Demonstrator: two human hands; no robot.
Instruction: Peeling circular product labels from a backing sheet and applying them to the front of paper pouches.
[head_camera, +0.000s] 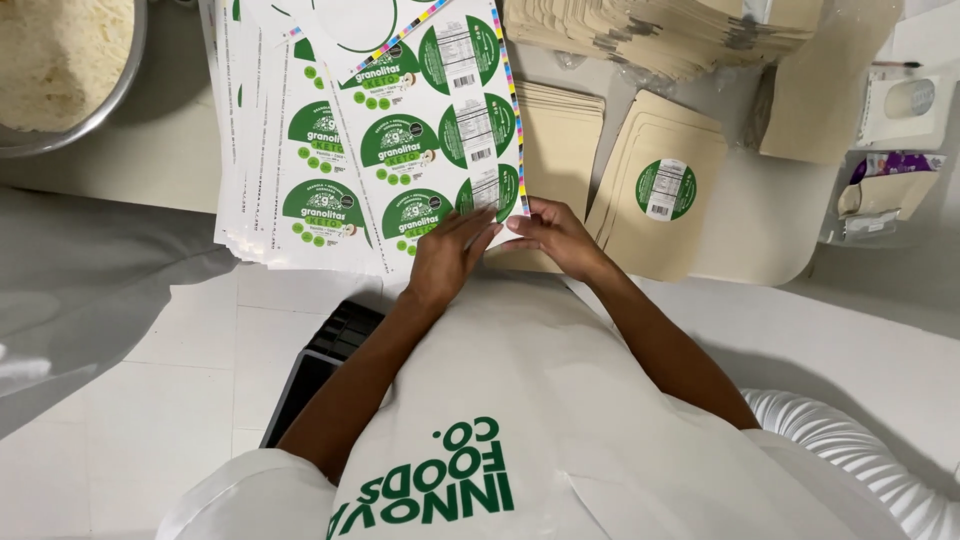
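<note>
A sheet of round green and white labels (430, 130) lies on top of a stack of like sheets on the white table (760, 240). My left hand (447, 255) rests flat on the sheet's near right corner. My right hand (552, 232) pinches the corner of that sheet beside the lowest green label (490, 192). Just right of my hands lies a pile of tan paper pouches (640, 240), and the top pouch carries one round green label (666, 190).
More tan pouches (660, 35) are stacked at the back. A metal bowl of pale crumbly stuff (60, 60) stands at the far left. A clear box with small items (890, 190) sits at the right. A black crate (330, 350) is on the floor below.
</note>
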